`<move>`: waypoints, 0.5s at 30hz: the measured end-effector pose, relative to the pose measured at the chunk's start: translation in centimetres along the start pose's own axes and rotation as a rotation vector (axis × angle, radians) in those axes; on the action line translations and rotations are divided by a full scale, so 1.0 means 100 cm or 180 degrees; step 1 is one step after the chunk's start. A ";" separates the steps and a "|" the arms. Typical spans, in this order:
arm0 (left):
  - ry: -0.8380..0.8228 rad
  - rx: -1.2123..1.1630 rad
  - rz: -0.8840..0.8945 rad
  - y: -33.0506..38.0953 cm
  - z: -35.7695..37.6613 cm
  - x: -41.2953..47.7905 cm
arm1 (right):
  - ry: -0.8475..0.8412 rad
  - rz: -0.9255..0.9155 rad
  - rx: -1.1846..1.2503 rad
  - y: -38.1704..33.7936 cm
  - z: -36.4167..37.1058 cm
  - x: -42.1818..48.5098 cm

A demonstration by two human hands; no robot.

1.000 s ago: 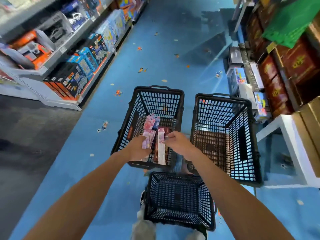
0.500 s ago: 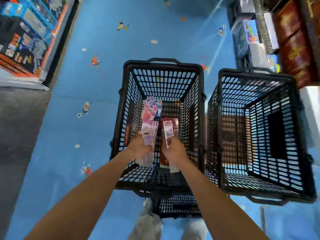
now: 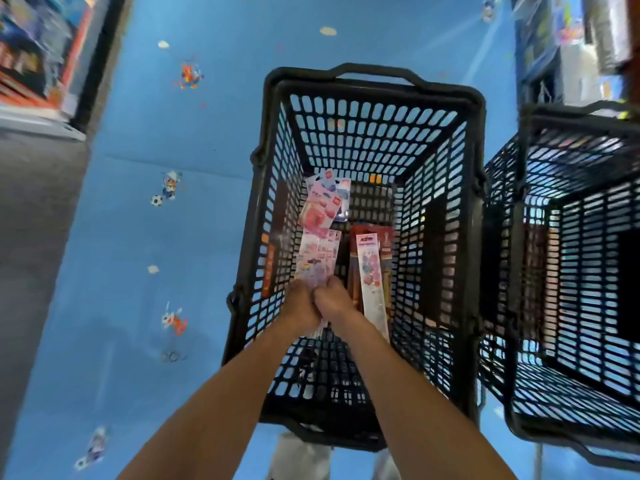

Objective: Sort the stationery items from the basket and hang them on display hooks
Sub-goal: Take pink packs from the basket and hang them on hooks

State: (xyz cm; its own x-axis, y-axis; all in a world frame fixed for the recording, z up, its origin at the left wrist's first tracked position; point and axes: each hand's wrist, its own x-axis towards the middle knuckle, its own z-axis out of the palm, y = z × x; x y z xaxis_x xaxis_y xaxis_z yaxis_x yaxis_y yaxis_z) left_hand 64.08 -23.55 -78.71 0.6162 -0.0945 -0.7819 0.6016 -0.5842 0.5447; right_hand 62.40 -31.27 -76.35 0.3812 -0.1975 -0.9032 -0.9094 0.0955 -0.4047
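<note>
- Head view: pink packets (image 3: 316, 259), a small sheaf of flat carded stationery, are held inside the black basket (image 3: 374, 79), over its near half and towards its left wall.
- The left hand (image 3: 300, 303) and right hand (image 3: 334, 301) are pressed together, knuckle to knuckle. Both sets of fingers are curled in on the lower end of that sheaf, which fans up and away from them.
- Only the backs of the hands show, so which fingertips do the pinching cannot be told.
- Just right of the hands a long narrow packet (image 3: 372, 282) lies slanted along the basket floor, on top of brownish packs. It is near the right hand, but contact cannot be told.
- Beyond the sheaf, near the far wall, are a few small pink and white cards (image 3: 322, 202), overlapping one another.
- A second basket (image 3: 571, 129) stands just beside the first on its right. Its contents are too blurred to tell.
- Both baskets sit above a blue floor (image 3: 138, 161) printed with small cartoon figures. Shelves (image 3: 24, 64) of boxed goods are blurred at far left.
- No display hooks are in sight.
- Progress, as a judgement: early. This looks like the gathering and sorting step, with one like-coloured group in hand.
- Left to do: the long packet, the small cards and the brownish packs need sorting, and every group needs hanging.
</note>
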 end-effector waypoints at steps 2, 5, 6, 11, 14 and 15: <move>0.0131 -0.0274 -0.0051 0.000 0.000 0.004 | 0.0107 -0.0033 0.0111 0.001 0.004 0.004; 0.0178 -0.0186 -0.0044 0.000 0.002 0.008 | 0.0324 -0.0141 0.0296 0.003 0.008 0.009; 0.0147 -0.0213 -0.0048 0.001 0.001 0.010 | 0.0347 -0.0119 0.0390 0.004 0.009 0.011; 0.0294 -0.1038 -0.0259 0.009 0.000 0.007 | 0.0454 0.0018 0.0854 0.002 0.013 0.011; 0.0113 -0.0423 -0.0140 0.006 -0.005 0.005 | 0.0603 0.0054 0.0846 0.005 0.012 0.013; -0.0001 -0.0016 -0.0089 0.001 -0.005 0.007 | 0.0621 0.0074 0.0888 0.007 0.011 0.015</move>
State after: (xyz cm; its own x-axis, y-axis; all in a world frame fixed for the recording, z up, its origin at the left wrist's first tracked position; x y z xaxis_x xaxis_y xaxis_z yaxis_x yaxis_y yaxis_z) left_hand 64.81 -23.20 -79.05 0.5989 -0.0785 -0.7970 0.6212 -0.5825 0.5242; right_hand 62.52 -30.42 -78.14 0.2973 -0.3726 -0.8791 -0.8267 0.3602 -0.4323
